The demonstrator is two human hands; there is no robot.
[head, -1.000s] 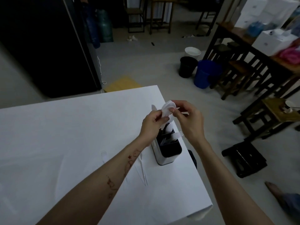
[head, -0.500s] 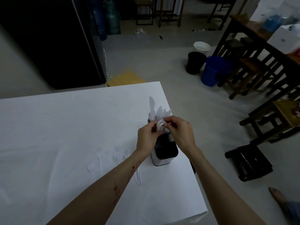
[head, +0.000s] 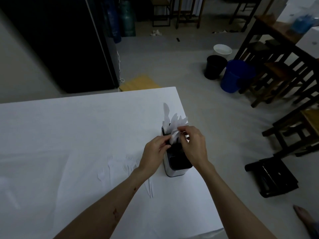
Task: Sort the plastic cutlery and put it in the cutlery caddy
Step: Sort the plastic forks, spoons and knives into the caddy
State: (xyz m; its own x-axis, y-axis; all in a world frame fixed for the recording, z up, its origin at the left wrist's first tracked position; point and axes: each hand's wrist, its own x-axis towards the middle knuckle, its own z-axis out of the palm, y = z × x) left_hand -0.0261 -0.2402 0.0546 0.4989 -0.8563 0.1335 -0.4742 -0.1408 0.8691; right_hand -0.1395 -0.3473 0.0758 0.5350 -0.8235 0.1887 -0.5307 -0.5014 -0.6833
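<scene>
Both my left hand and right hand pinch white spoons over the caddy. Next, I judge, they drop into its middle slot; forks wait on the table.

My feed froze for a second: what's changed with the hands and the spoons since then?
Both hands, the left hand and the right hand, came down together with the white spoons, from above the caddy to its middle compartment. Both still pinch them; nothing released. Unchanged: cutlery standing in the far compartment, forks lying on the table.

Left hand, right hand together, fingers curled, pinching.
</scene>
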